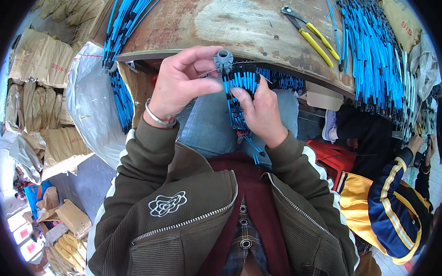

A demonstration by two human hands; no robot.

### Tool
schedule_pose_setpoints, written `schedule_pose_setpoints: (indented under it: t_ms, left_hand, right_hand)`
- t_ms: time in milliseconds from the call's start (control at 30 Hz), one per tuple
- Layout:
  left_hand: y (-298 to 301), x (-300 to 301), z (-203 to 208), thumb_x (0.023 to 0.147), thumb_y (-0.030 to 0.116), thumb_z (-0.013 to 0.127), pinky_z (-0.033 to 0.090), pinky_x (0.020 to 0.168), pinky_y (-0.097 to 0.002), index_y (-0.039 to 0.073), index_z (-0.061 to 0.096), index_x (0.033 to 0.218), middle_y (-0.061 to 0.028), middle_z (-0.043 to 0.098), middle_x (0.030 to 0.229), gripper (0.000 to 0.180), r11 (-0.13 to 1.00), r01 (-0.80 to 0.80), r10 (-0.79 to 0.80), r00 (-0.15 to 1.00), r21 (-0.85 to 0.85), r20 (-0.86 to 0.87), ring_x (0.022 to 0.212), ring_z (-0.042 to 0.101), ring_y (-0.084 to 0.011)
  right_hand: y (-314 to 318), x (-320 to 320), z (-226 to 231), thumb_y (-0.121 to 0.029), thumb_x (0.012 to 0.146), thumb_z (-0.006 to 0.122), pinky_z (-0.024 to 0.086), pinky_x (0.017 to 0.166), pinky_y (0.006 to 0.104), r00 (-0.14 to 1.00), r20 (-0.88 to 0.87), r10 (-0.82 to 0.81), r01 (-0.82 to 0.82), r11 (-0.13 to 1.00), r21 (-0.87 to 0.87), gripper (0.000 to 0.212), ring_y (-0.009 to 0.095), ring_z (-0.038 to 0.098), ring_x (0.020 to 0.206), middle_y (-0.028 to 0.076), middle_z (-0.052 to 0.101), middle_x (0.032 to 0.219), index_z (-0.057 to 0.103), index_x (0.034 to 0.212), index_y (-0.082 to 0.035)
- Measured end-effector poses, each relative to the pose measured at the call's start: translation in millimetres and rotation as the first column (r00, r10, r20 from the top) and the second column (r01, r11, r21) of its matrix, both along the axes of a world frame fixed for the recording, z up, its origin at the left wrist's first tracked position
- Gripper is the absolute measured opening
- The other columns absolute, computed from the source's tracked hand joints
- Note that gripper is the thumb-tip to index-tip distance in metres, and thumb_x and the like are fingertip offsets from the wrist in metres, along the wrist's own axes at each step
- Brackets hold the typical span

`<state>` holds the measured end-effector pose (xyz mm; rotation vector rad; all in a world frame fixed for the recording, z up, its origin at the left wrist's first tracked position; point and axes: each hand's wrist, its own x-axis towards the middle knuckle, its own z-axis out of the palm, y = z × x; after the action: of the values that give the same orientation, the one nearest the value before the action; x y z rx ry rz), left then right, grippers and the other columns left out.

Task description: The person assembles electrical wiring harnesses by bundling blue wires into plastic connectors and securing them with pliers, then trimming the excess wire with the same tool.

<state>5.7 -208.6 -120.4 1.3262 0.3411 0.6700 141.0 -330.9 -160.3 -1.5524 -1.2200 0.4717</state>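
Note:
My right hand (265,112) is closed round a bundle of thin blue rods with black ends (243,81), held above my lap. My left hand (182,83) is bent round a grey ribbed plastic piece (223,59) with a round hole, at the bundle's upper left. Its index fingertip touches the piece, and its thumb reaches to the rods' side. A thin wire (209,71) crosses the top of the bundle and sticks out on both sides. The fingers behind the bundle are hidden.
On the worn wooden table (178,27) lie yellow-handled pliers (317,42). Piles of blue rods lie right (374,69) and left (124,24). Brown paper sacks (43,61) and a white plastic bag (95,93) are at left. A co-worker in a navy-and-yellow jacket (387,215) sits at right.

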Motion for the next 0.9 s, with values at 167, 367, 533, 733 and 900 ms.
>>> schedule_pose_setpoints:
  t_ms: [167,367,533,733,900]
  left_hand:
    - [18,-5,-26,0.078,0.002,0.064,0.047,0.087,-0.0289,-0.005,0.05,0.118,-0.0166,0.055,0.115,0.043,0.991,0.119,-0.127,0.974,0.053,0.19,0.103,0.057,-0.0216]
    - [16,-1,-28,0.075,0.002,0.068,0.046,0.087,-0.0299,-0.005,0.052,0.116,-0.0161,0.054,0.115,0.044,0.995,0.1,-0.096,0.963,-0.006,0.25,0.104,0.056,-0.0229]
    - [-5,6,-19,0.072,0.001,0.071,0.048,0.075,-0.0221,-0.002,0.056,0.114,-0.0049,0.055,0.103,0.045,0.978,-0.153,0.134,0.982,0.14,0.133,0.079,0.055,-0.0092]
    - [-6,4,-14,0.069,-0.006,0.07,0.047,0.07,-0.0194,-0.001,0.056,0.114,-0.0019,0.053,0.095,0.047,0.958,-0.202,0.206,0.979,0.204,0.0,0.076,0.051,-0.0053]
    - [-8,4,-6,0.069,-0.006,0.071,0.046,0.069,-0.0184,0.0,0.055,0.114,0.0,0.05,0.091,0.048,0.98,-0.152,0.157,0.987,0.129,-0.032,0.076,0.05,-0.0042]
  right_hand:
    - [-2,-4,-1,-0.019,0.086,0.058,0.047,0.061,0.0355,1.0,0.008,0.021,-0.021,1.0,-0.023,0.024,0.031,0.061,0.068,0.015,0.061,0.076,0.051,0.097,0.0]
    - [0,-4,2,-0.019,0.085,0.059,0.047,0.062,0.036,1.0,-0.005,0.006,-0.006,0.999,-0.032,0.024,0.032,0.062,0.07,0.015,0.061,0.077,0.051,0.097,0.0]
    - [0,-4,3,-0.017,0.085,0.06,0.047,0.062,0.0363,1.0,-0.008,-0.02,0.02,1.0,-0.021,0.024,0.032,0.062,0.07,0.016,0.062,0.078,0.05,0.097,0.0]
    - [-1,-3,2,-0.016,0.084,0.061,0.047,0.063,0.0365,1.0,0.017,0.003,-0.002,0.999,-0.047,0.023,0.032,0.062,0.071,0.016,0.062,0.079,0.05,0.097,0.0]
    - [0,-2,0,-0.016,0.084,0.061,0.048,0.062,0.0364,1.0,0.024,0.001,-0.001,1.0,-0.005,0.023,0.032,0.062,0.071,0.015,0.062,0.079,0.05,0.097,0.0]
